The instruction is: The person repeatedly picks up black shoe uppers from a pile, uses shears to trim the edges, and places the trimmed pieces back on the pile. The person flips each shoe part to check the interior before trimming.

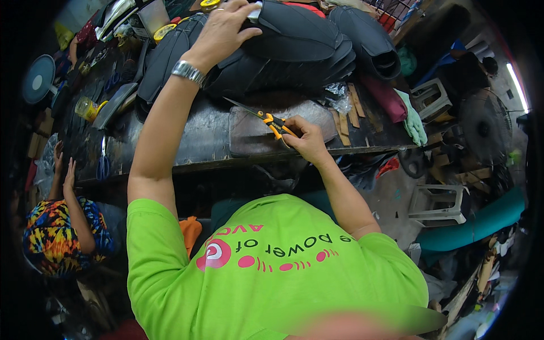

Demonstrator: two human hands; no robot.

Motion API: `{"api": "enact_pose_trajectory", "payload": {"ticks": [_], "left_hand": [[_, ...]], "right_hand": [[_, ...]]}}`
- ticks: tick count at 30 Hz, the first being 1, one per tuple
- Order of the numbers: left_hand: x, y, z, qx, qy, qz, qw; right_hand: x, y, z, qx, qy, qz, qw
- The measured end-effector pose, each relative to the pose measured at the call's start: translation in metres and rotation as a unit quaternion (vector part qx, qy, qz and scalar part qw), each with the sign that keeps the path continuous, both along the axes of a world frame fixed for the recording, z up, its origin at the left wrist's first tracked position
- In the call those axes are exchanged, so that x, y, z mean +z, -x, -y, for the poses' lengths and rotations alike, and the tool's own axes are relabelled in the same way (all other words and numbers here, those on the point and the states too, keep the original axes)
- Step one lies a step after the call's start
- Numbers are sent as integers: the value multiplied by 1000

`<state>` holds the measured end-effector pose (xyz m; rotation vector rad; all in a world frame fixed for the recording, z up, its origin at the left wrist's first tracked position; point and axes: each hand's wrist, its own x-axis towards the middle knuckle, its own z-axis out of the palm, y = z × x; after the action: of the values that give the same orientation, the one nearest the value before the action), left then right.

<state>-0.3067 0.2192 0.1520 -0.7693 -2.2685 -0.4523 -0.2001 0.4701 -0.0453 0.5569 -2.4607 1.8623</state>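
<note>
Under the left hand (224, 28): stacked black pieces (294, 45), matt, rubber-like, faintly ribbed. On that wrist: polished metal watch band (187, 71). In the right hand (306, 139): snips (266, 119), orange plastic grips, dark metal blades. Beneath them: worn grey slab (249, 133), dull, scuffed. Workbench (192, 136): dark, stained, slightly glossy. Right of it: bare wood strips (348, 113).
</note>
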Motion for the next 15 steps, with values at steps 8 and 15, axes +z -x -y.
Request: {"api": "enact_pose_trajectory", "payload": {"ticks": [8,15], "left_hand": [[-15,9,33,90,157,-80,980],[0,16,26,-82,-18,75,994]], "right_hand": [[12,-1,0,-9,-84,-19,996],[6,-1,0,-8,-36,-19,999]]}}
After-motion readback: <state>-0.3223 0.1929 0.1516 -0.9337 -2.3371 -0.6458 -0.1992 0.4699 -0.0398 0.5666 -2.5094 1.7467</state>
